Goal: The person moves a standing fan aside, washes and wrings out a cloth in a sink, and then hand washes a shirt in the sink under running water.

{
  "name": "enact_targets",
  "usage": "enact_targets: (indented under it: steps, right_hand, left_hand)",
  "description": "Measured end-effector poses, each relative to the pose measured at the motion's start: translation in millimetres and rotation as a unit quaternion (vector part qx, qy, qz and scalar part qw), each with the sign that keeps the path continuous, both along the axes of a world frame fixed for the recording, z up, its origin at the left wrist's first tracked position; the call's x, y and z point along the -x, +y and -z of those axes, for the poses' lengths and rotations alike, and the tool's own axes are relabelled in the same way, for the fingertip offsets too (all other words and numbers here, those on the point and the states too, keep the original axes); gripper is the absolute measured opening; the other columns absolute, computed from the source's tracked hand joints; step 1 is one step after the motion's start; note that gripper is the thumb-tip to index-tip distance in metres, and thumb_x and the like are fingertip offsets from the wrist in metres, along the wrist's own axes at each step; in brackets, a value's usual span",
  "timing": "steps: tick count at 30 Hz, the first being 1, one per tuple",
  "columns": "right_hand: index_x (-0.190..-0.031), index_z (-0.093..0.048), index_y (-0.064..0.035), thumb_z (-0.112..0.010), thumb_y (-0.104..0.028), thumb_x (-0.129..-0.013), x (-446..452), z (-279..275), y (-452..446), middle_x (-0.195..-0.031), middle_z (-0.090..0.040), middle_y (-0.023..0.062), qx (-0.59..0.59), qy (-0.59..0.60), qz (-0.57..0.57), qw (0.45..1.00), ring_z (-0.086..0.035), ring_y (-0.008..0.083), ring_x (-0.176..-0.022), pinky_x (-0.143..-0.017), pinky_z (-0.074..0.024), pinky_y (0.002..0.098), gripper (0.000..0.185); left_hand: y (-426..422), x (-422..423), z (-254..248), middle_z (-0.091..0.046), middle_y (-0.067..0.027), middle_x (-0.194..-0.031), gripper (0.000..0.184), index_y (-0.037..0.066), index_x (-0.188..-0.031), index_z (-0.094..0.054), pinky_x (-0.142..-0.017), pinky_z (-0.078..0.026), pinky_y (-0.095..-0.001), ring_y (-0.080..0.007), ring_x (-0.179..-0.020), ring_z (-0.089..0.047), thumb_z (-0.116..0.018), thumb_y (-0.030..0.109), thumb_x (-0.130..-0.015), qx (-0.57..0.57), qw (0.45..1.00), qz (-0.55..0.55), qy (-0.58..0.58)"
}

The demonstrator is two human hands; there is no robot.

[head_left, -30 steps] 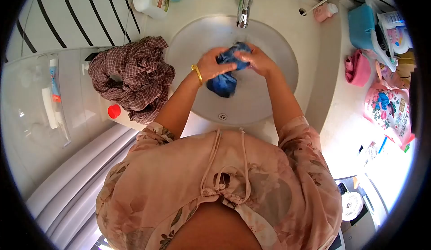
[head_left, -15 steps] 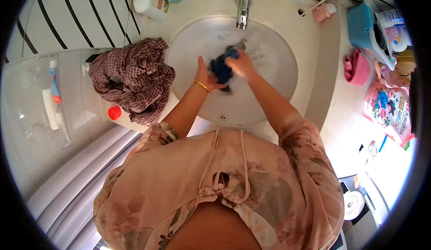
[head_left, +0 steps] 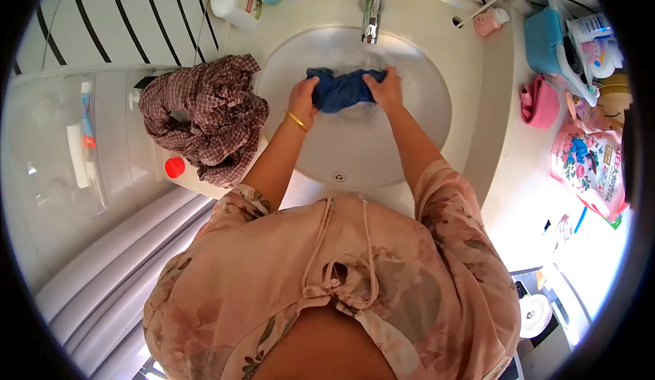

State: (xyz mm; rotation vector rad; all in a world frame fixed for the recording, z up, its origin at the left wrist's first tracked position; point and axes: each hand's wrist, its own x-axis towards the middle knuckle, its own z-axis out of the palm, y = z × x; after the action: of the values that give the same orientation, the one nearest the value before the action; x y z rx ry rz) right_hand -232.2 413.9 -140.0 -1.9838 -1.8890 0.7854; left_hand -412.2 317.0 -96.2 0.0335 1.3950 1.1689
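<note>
A wet blue cloth is stretched sideways between my two hands over the white sink basin. My left hand, with a gold bangle at the wrist, grips the cloth's left end. At its right end, my right hand holds on with the thumb over the fabric. The chrome faucet is just beyond the cloth, and water shows in the basin behind it.
A crumpled checked garment lies left of the basin, beside a red cap. Behind stands a white pump bottle. At right are a blue basket, a pink cloth and a pink pouch.
The blue cloth was bunched between my hands; now it is spread out sideways nearer the faucet. My hands have moved apart, each to one end of it.
</note>
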Motion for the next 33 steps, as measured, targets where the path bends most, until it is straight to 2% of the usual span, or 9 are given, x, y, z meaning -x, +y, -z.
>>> enact_targets:
  steps: [5, 11, 14, 16, 20, 23, 26, 27, 33]
  right_hand:
    - [-0.122, -0.045, -0.0038, -0.060, -0.012, -0.073, 18, 90, -38, -0.096, -0.060, 0.0198, 0.220, 0.435, 0.067, 0.871, -0.059, 0.0246, -0.085, -0.076, -0.0468, 0.0334, 0.052]
    - [-0.098, -0.058, -0.0093, -0.057, -0.022, -0.074, 56, -123, -98, -0.088, -0.062, 0.0113, 0.080, 0.270, -0.320, 0.905, -0.059, 0.0257, -0.083, -0.082, -0.0449, 0.0360, 0.027]
    - [-0.083, -0.056, -0.0090, -0.054, -0.036, -0.078, 61, -96, -74, -0.080, -0.061, 0.0139, 0.005, 0.151, -0.286, 0.946, -0.058, 0.0340, -0.078, -0.070, -0.0463, 0.0445, 0.027]
    - [-0.083, -0.054, -0.0083, -0.051, -0.037, -0.081, 55, -74, -33, -0.079, -0.061, 0.0165, 0.010, 0.054, -0.165, 0.985, -0.058, 0.0360, -0.076, -0.066, -0.0444, 0.0480, 0.029]
    - [-0.109, -0.052, -0.0126, -0.052, -0.030, -0.080, 7, -8, 12, -0.109, -0.051, 0.0193, 0.044, 0.017, -0.102, 0.994, -0.049, 0.0362, -0.101, -0.080, -0.0430, 0.0443, 0.034]
    - [-0.125, -0.045, -0.0227, -0.059, -0.025, -0.073, -3, -1, -6, -0.133, -0.029, 0.0140, -0.034, -0.073, -0.085, 0.993, -0.034, 0.0372, -0.115, -0.086, -0.0411, 0.0450, 0.054]
    - [-0.124, -0.045, -0.0179, -0.060, -0.022, -0.070, -9, -9, -39, -0.127, -0.040, 0.0171, 0.065, -0.125, -0.356, 0.924, -0.041, 0.0362, -0.110, -0.088, -0.0409, 0.0424, 0.056]
    - [-0.121, -0.047, -0.0144, -0.062, -0.020, -0.068, -3, 9, -45, -0.121, -0.045, 0.0184, 0.112, 0.040, -0.314, 0.942, -0.046, 0.0355, -0.106, -0.086, -0.0421, 0.0412, 0.056]
    - [-0.104, -0.055, -0.0070, -0.056, -0.025, -0.072, 40, -125, -85, -0.103, -0.056, 0.0167, 0.077, 0.230, -0.318, 0.917, -0.055, 0.0334, -0.091, -0.076, -0.0458, 0.0389, 0.037]
  left_hand:
    - [-6, -10, 11, -0.025, -0.0132, -0.138, 0.083, 0.015, -0.136, -0.023, -0.095, -0.028, -0.0563, -0.0287, -0.126, -0.025, -0.049, 0.064, -0.075, 0.195, 0.958, -0.161, -0.135]
    - [-29, -4, 36, -0.054, -0.0116, -0.108, 0.062, 0.010, -0.118, -0.048, -0.090, -0.041, -0.0399, -0.0260, -0.098, -0.053, -0.044, 0.059, -0.079, -0.143, 0.828, -0.122, -0.528]
    - [-33, -37, 52, -0.056, -0.0106, -0.105, 0.034, 0.008, -0.110, -0.051, -0.083, -0.046, -0.0362, -0.0225, -0.097, -0.055, -0.047, 0.033, -0.087, -0.311, 0.905, -0.163, -0.239]
    - [-4, -27, 37, -0.055, -0.0100, -0.107, 0.029, 0.008, -0.110, -0.049, -0.081, -0.047, -0.0337, -0.0200, -0.099, -0.054, -0.048, 0.025, -0.086, -0.030, 0.971, -0.156, -0.177]
    - [-1, -20, 5, -0.043, -0.0104, -0.125, 0.048, 0.006, -0.123, -0.035, -0.089, -0.042, -0.0427, -0.0240, -0.113, -0.046, -0.052, 0.027, -0.084, -0.060, 0.996, -0.057, 0.026]
    - [1, -8, 12, -0.033, -0.0109, -0.136, 0.074, 0.010, -0.133, -0.024, -0.096, -0.032, -0.0494, -0.0281, -0.118, -0.040, -0.057, 0.045, -0.078, 0.067, 0.994, -0.089, -0.016]
    - [-1, -19, 23, -0.032, -0.0112, -0.136, 0.077, 0.009, -0.134, -0.024, -0.099, -0.029, -0.0487, -0.0279, -0.120, -0.037, -0.051, 0.054, -0.078, 0.149, 0.978, -0.130, -0.070]
    - [-3, -24, 24, -0.032, -0.0115, -0.136, 0.077, 0.009, -0.134, -0.024, -0.100, -0.028, -0.0478, -0.0278, -0.121, -0.036, -0.048, 0.057, -0.079, 0.173, 0.971, -0.137, -0.089]
    - [-24, -20, 71, -0.048, -0.0094, -0.120, 0.054, 0.011, -0.122, -0.043, -0.095, -0.037, -0.0405, -0.0266, -0.114, -0.042, -0.033, 0.052, -0.088, -0.093, 0.938, -0.121, -0.311]
